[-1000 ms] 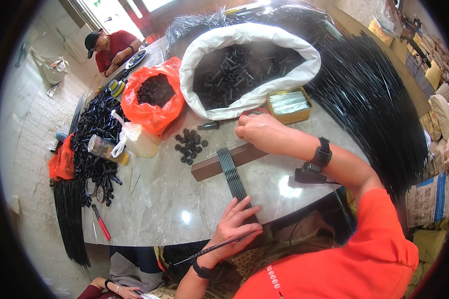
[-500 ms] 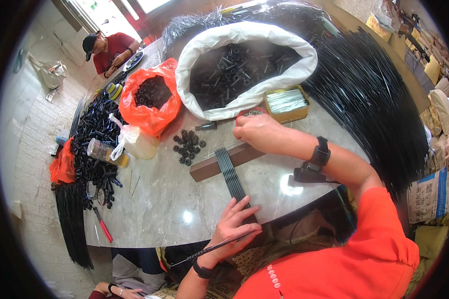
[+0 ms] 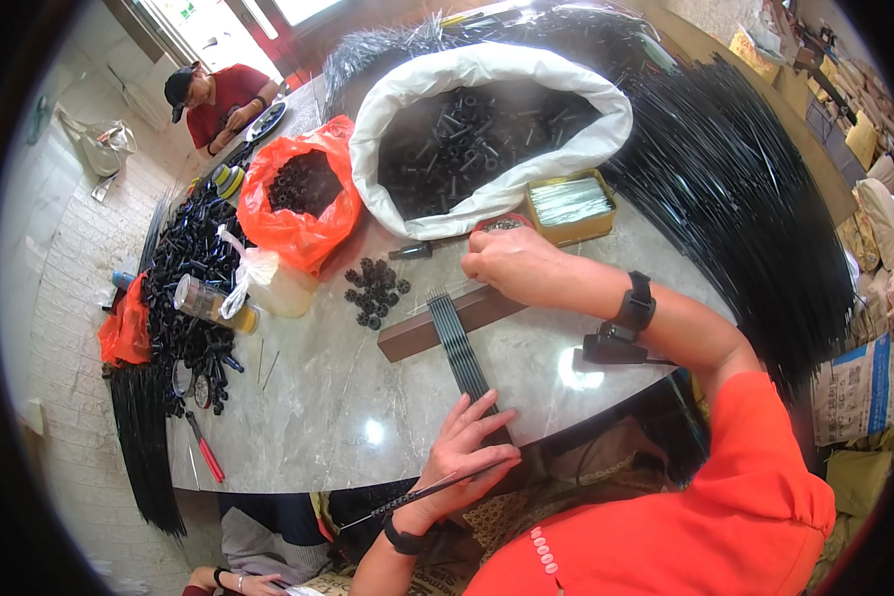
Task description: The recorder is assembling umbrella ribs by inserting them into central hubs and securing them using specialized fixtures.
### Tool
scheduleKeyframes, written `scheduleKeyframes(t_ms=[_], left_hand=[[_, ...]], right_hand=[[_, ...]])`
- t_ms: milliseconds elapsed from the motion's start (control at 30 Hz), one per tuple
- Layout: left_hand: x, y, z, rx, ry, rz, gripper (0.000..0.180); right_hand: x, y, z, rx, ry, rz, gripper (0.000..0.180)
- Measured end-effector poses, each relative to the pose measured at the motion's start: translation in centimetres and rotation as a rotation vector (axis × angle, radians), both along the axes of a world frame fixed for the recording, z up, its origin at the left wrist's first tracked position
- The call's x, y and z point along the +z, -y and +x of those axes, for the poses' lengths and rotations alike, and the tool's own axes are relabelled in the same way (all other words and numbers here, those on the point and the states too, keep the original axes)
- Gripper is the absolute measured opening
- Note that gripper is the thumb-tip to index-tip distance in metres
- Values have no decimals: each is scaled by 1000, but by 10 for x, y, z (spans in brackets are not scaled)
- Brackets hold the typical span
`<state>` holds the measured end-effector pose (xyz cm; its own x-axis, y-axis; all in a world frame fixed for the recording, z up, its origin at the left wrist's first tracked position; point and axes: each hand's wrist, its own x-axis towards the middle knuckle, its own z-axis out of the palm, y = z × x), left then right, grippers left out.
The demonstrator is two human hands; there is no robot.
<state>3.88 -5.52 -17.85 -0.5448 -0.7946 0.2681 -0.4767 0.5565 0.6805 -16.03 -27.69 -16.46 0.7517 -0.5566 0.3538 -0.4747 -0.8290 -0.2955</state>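
Nearest, left hand (image 3: 464, 449) flat with fingers spread, pinning the near end of a row of thin black rods (image 3: 464, 350) at the table's (image 3: 308, 397) near edge. Farther, right hand (image 3: 512, 266) curled over the brown wooden bar (image 3: 447, 323), grip unclear. Beyond: small black caps (image 3: 375, 291), orange bag (image 3: 298, 199), white sack (image 3: 487, 129).
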Motion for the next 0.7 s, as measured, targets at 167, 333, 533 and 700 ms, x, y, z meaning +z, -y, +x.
scheduleKeyframes(t_ms=[167,333,533,700], left_hand=[[1,0,0,-3,9,-7,18],[-3,0,1,3,-9,-1,19],[-4,-1,0,9,-11,0,20],[-4,0,1,7,-9,2,20]], right_hand=[[1,0,1,6,-5,1,5],[1,1,3,20,0,-30,7],[5,-1,4,13,-41,-51,10],[5,-2,5,9,-62,-53,11]])
